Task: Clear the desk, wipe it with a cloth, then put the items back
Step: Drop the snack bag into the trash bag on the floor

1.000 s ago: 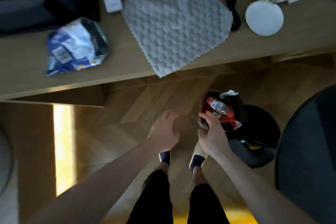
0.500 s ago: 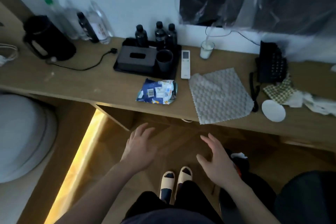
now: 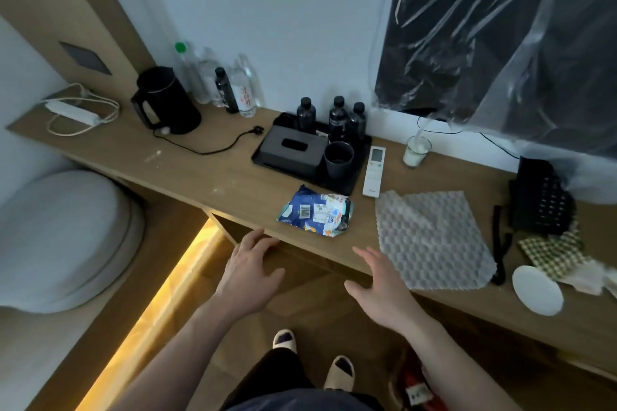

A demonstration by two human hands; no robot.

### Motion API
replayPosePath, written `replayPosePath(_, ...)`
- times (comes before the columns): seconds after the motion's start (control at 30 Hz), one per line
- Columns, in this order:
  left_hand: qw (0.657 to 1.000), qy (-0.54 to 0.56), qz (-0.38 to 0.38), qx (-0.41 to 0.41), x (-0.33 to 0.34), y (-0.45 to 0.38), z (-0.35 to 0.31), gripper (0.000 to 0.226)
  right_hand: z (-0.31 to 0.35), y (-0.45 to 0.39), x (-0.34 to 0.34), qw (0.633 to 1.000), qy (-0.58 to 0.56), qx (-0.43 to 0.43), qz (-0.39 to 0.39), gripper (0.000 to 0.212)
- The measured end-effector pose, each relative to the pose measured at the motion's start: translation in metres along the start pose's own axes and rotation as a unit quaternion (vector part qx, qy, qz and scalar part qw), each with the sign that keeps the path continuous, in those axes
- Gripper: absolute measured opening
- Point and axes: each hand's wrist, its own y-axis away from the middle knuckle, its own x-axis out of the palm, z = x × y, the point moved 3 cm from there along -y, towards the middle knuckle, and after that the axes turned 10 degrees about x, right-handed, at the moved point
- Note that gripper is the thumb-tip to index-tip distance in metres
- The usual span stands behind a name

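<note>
A long wooden desk (image 3: 207,173) runs along the wall. A grey waffle-textured cloth (image 3: 430,237) lies flat at its front edge, overhanging slightly. Left of it sits a crumpled blue snack bag (image 3: 315,210). My left hand (image 3: 248,274) hovers open just below the desk's front edge, under the bag. Held below the cloth's left corner, my right hand (image 3: 380,290) is open with fingers spread. Neither hand holds anything.
On the desk: a black tray (image 3: 350,183) with tissue box, cup and bottles, a white remote (image 3: 374,172), black kettle (image 3: 165,102), bottles by the wall, a glass (image 3: 415,152), black phone (image 3: 539,200), checked cloth, white disc (image 3: 537,290). A bin with red rubbish (image 3: 415,387) stands by my feet.
My view rose from the floor bin to the desk. My right hand left the bin's rubbish, and both hands lifted, open, to the desk's front edge.
</note>
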Motion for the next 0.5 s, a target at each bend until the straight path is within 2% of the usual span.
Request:
replayPosePath(0.2,1.000,0.004,0.014,-0.021,-0.005,-0.004,0.017,0.059,0.025,-0.014,-0.002,1.000,-0.011,-0.026,0.002,0.069)
replayPosePath(0.3,0.999,-0.007,0.039,-0.019,-0.015,-0.019,0.031,0.062,0.029,-0.028,-0.002,1.000,0.007,-0.004,0.000,0.070)
replayPosePath(0.5,0.998,-0.054,0.036,0.027,-0.051,-0.069,0.059,0.062,0.047,-0.071,0.010,0.998,0.011,0.066,-0.006,0.070)
